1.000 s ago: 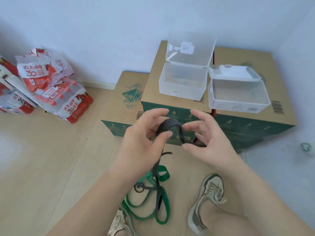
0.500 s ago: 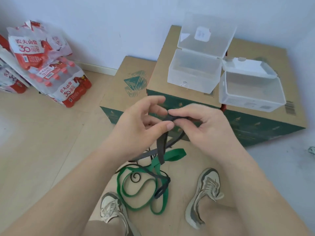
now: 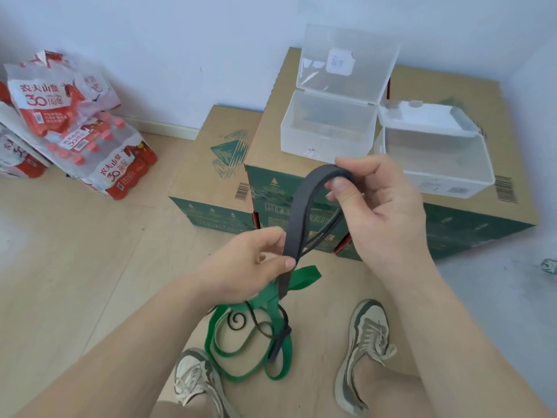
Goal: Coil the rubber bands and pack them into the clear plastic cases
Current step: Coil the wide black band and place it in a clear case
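We're reading "农夫山泉" and "30周年" on bottle packs (image 3: 75, 128) well left of left hand (image 3: 241, 267); we're finding lid sticker (image 3: 339, 61) illegible.

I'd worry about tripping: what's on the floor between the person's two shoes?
In the head view, the green rubber band lies looped between the left shoe and right shoe, with the loose end of the black rubber band trailing over it.

Charcoal rubber band (image 3: 297, 212): plain, matte. Green rubber band (image 3: 306, 277): solid green. Plastic cases (image 3: 325, 137): colourless, frosted-clear. Cardboard boxes (image 3: 211, 164): tan tops, green triangle print, dark green sides. Bottle packs (image 3: 120, 176): red and white. Floor (image 3: 75, 267): pale wood grain. Shoes (image 3: 369, 336): grey and cream.
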`<state>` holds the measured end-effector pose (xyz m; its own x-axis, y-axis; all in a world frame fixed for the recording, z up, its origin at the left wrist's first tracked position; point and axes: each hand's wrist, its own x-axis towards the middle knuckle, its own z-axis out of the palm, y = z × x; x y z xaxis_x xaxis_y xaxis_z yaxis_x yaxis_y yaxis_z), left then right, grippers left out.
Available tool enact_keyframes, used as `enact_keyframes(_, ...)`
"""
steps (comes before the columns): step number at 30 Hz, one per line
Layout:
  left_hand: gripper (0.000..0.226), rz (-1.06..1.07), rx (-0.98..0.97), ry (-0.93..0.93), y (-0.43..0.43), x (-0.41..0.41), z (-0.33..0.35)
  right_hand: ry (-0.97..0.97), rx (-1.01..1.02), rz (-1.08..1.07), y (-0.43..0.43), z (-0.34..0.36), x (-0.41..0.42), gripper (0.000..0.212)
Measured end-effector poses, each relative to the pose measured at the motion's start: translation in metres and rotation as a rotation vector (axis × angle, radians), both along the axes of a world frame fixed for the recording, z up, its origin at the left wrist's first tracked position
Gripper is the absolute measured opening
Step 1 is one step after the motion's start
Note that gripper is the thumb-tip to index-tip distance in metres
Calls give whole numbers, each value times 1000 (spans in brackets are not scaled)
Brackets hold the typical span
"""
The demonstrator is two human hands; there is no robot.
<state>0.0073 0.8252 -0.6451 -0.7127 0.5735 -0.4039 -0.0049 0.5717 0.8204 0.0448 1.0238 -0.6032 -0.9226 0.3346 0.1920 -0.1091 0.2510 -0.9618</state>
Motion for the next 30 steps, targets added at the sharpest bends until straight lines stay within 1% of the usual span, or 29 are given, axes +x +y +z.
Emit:
enact_keyframes(2, 5, 47, 37, 33, -5, -4, 2, -70, 38, -45, 11, -5, 0, 28)
enact_keyframes(3, 7, 79, 75, 53, -8, -6, 5, -112, 63, -56, 16, -7, -1, 27)
enact_keyframes(5, 12, 149, 179, 78, -12, -8, 13, -220, 120, -22, 26, -10, -2, 26)
enact_keyframes(7, 9, 199, 285, 107, -12, -7, 22, -339, 160, 57, 29, -16, -3, 31)
enact_keyframes(8, 9, 223, 321, 113, -10, -7, 25, -394, 183, 105, 29, -19, -3, 36)
enact_keyframes(10, 13, 256, 369, 95, -7, -6, 30, -455, 246, 210, 24, -23, -4, 54)
enact_keyframes(12, 17, 238, 341, 108, -4, -7, 30, -421, 296, 302, 15, -22, -4, 75)
enact_keyframes(14, 19, 207, 288, 131, -2, -5, 29, -323, 289, 385, 1, -19, -4, 84)
enact_keyframes(15, 17, 217, 288, 134, 0, -5, 29, -277, 281, 422, -5, -20, -4, 83)
enact_keyframes(17, 12, 313, 310, 109, 1, -6, 28, -245, 244, 458, -14, -22, -5, 72)
enact_keyframes(20, 29, 470, 372, 42, -2, -10, 31, -241, 155, 404, -18, -22, -9, 51)
enact_keyframes(21, 30, 501, 383, 27, -3, -13, 33, -225, 128, 393, -17, -21, -10, 42)
enact_keyframes(22, 26, 512, 382, 8, -8, -13, 32, -208, 114, 385, -17, -20, -11, 35)
enact_keyframes(24, 11, 450, 314, -55, -7, -19, 27, -184, 140, 354, -20, -19, -11, 26)
enact_keyframes(25, 12, 388, 259, -124, -6, -21, 23, -183, 161, 339, -22, -19, -10, 25)
enact_keyframes(27, 16, 271, 145, -275, -3, -23, 14, -180, 169, 321, -26, -17, -8, 25)
enact_keyframes(28, 23, 230, 116, -313, -4, -22, 10, -170, 157, 303, -28, -15, -7, 25)
enact_keyframes(29, 34, 201, 91, -328, -6, -19, 6, -155, 132, 277, -27, -14, -7, 24)
enact_keyframes(30, 40, 169, 47, -324, -8, -14, 5, -133, 98, 246, -26, -11, -6, 24)
